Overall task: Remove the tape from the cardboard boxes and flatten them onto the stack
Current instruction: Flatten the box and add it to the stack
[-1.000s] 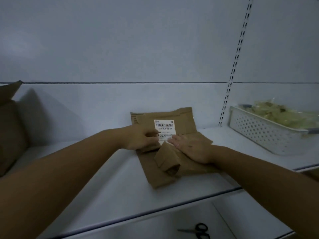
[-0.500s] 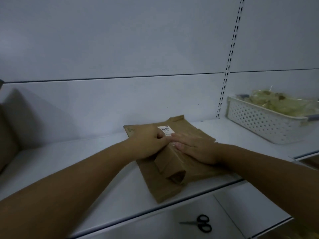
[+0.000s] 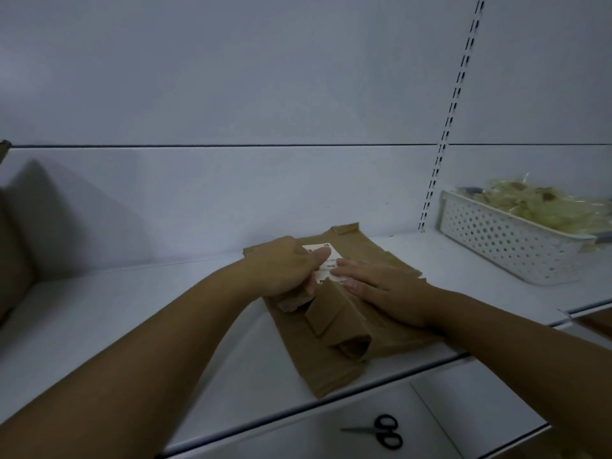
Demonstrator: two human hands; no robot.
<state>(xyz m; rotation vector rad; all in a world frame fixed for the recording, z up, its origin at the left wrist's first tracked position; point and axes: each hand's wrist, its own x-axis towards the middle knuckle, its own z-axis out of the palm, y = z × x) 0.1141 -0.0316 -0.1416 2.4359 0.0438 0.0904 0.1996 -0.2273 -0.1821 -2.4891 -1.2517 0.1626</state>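
You are pressing a flattened cardboard box down onto the white shelf, where it is lying toward the shelf's front edge, one corner reaching almost to that edge. Your left hand is gripping the box: its fingers are curling round the edge of a loose flap, and its thumb is lying across the white label. Your right hand is lying flat, fingers straight, bearing down on the cardboard and grasping nothing; its fingertips are touching the label. A folded flap is standing up a little on the side of your hands nearer the shelf's front edge. At the shelf's right end a white perforated basket is holding crumpled clear tape. At the shelf's left end part of another brown carton is showing. Below the shelf's front edge, black-handled scissors are lying on a lower white surface.
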